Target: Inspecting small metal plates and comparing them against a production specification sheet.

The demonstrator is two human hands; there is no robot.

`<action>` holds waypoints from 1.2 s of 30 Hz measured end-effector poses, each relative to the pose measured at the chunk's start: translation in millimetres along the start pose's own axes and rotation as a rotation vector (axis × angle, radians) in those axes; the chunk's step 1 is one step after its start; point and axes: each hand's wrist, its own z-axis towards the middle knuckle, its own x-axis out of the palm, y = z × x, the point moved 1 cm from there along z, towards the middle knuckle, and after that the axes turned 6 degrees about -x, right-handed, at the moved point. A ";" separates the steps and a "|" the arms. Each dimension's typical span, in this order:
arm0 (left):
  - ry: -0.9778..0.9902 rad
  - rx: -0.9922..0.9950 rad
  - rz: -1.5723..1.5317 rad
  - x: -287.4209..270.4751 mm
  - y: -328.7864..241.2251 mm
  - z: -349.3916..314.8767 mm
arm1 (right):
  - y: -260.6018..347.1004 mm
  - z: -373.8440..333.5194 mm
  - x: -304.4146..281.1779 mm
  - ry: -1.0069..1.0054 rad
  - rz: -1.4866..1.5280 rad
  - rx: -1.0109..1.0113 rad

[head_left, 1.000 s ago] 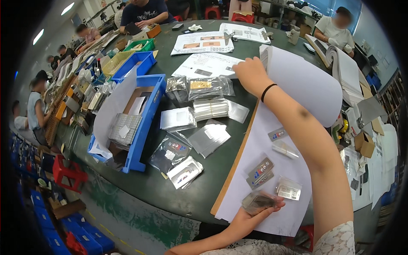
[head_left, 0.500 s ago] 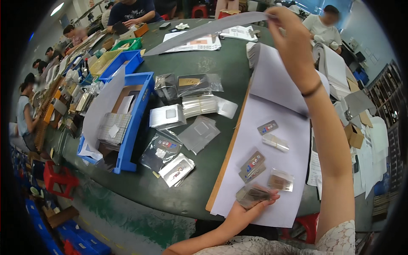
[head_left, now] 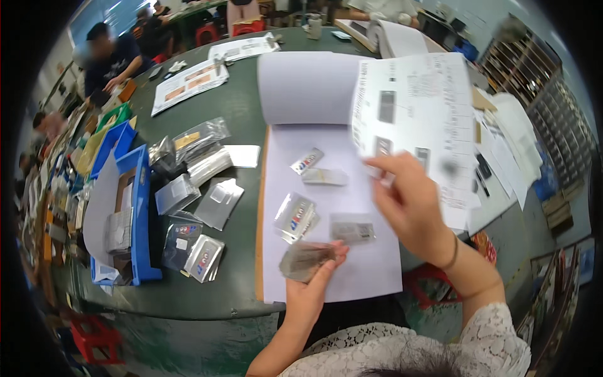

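Observation:
My left hand (head_left: 313, 271) grips a stack of thin grey plates in clear plastic (head_left: 306, 261) above the near part of a large white paper pad (head_left: 333, 276). My right hand (head_left: 405, 204), blurred, is over the left edge of a printed sheet (head_left: 411, 94) at the pad's right; its index finger and thumb are apart. Nearby on the pad are grey label plates with coloured lettering (head_left: 295, 217), another such plate (head_left: 306, 161), a banded clear bundle (head_left: 325, 177) and a bagged plate (head_left: 353, 229).
Left of the pad lie bagged plate stacks (head_left: 204, 257), clear sleeves (head_left: 220, 202) and a banded bundle (head_left: 210, 164). A blue tray (head_left: 143, 251) stands further left. Printed papers (head_left: 191, 85) lie at the back. A red stool (head_left: 427, 283) is at the lower right. Other people sit around the table.
My right hand has come down from its raised place; the sheet it held aloft is now face up at the pad's right. The view has turned right. My left hand still holds its stack.

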 end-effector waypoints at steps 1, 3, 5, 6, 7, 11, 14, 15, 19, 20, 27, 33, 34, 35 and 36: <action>-0.017 0.022 0.027 -1.2 -1.3 -1.1 | -2.0 8.2 12.1 0.030 0.079 0.006; -0.027 0.006 0.046 2.1 -0.5 -1.4 | -12.6 26.1 33.4 0.037 0.232 0.034; -0.033 0.049 0.045 5.5 2.7 -1.6 | -27.9 39.1 50.3 0.050 0.378 0.105; -0.059 0.043 0.031 6.5 1.4 -3.9 | -33.1 43.9 63.6 0.096 0.463 0.145; -0.072 0.050 0.037 7.1 0.6 -5.3 | -34.1 45.7 73.6 0.085 0.443 0.097; -0.119 0.011 0.009 5.3 -1.1 -6.3 | -29.3 30.8 82.8 0.144 0.383 -0.071; -0.115 -0.011 0.009 5.3 0.6 -3.5 | -33.6 29.4 77.6 0.147 0.480 0.065; -0.113 -0.016 0.004 3.9 0.5 -4.1 | -31.1 34.8 75.0 0.159 0.709 0.194; -0.098 -0.028 0.027 6.1 -0.9 -0.9 | -50.1 62.9 83.6 -0.021 1.189 0.234; -0.102 -0.025 0.002 7.0 -0.1 -0.8 | -56.6 63.6 77.2 -0.041 1.182 0.283; -0.108 -0.052 -0.036 5.3 -0.1 -1.7 | -147.6 36.4 7.3 -0.289 -0.186 0.214; -0.109 -0.089 0.004 5.0 -5.1 -0.1 | -174.3 28.5 12.4 0.170 0.261 0.618; -0.108 -0.091 0.002 7.0 -4.4 0.1 | -173.6 27.1 10.2 0.176 0.331 0.593; -0.110 -0.093 -0.013 9.0 -3.5 0.1 | -173.2 25.5 3.5 0.175 0.325 0.594; -0.121 -0.091 -0.028 7.6 -0.9 1.6 | -174.7 23.5 0.5 0.208 0.453 0.647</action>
